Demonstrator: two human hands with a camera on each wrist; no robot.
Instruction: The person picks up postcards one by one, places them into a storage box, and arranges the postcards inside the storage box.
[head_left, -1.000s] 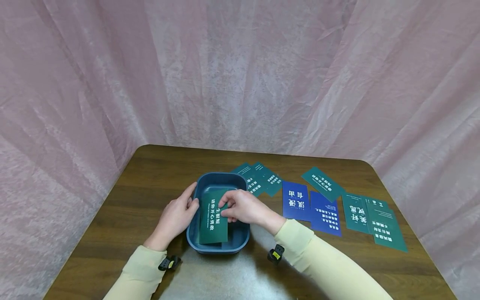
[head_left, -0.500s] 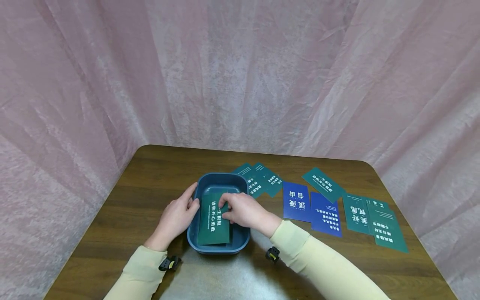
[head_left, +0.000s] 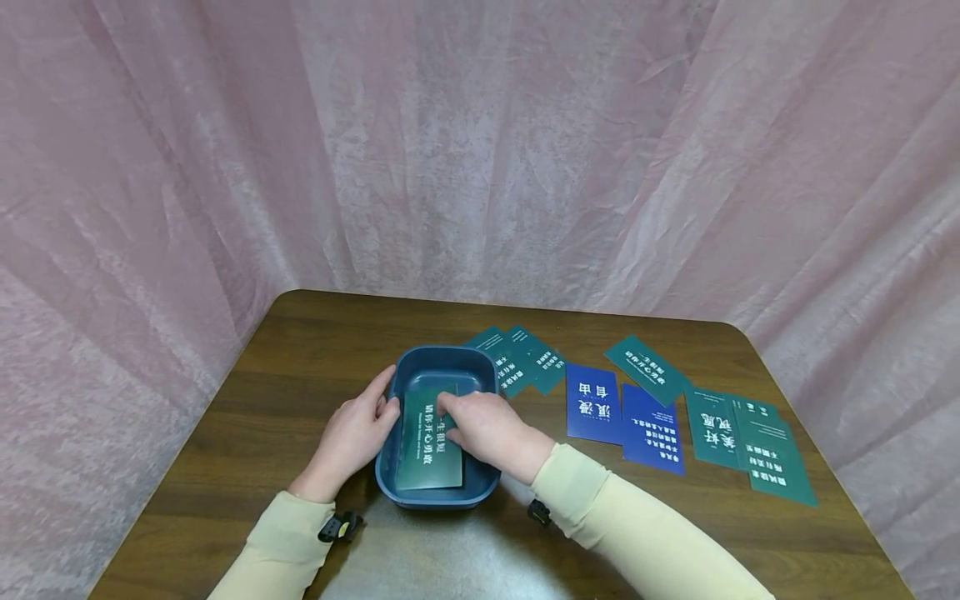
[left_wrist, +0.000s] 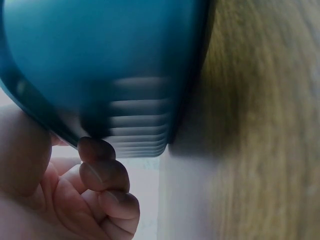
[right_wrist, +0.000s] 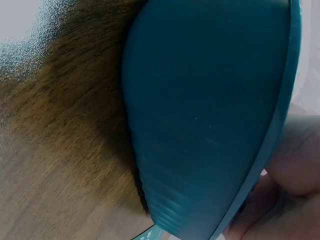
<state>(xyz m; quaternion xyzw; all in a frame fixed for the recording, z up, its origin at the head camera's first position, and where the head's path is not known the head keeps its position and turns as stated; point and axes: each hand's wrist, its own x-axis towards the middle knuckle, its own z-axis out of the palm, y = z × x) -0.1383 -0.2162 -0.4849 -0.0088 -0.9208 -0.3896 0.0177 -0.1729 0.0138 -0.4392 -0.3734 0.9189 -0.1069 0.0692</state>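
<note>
A blue plastic basin (head_left: 442,358) stands on the table in front of me. My left hand (head_left: 362,427) grips its left rim, thumb over the edge and fingers against the outer wall (left_wrist: 75,60). Inside lies a green card (head_left: 427,450) with white Chinese writing, low in the basin. My right hand (head_left: 491,429) reaches over the right rim and pinches this card by its right side, index finger and thumb showing on it. In the right wrist view the basin's wall (right_wrist: 205,110) hides most of the right hand (right_wrist: 295,185).
Two overlapping green cards (head_left: 543,358) lie behind the basin's right side. Farther right are two blue cards (head_left: 592,404), a slanted green card (head_left: 647,369) and more green cards (head_left: 776,454) near the right edge of the wooden table (head_left: 337,325). A pink curtain (head_left: 480,150) hangs behind.
The right hand has gone lower into the basin with the green card, which has shifted slightly right and now lies flatter. The left hand has stayed at the rim.
</note>
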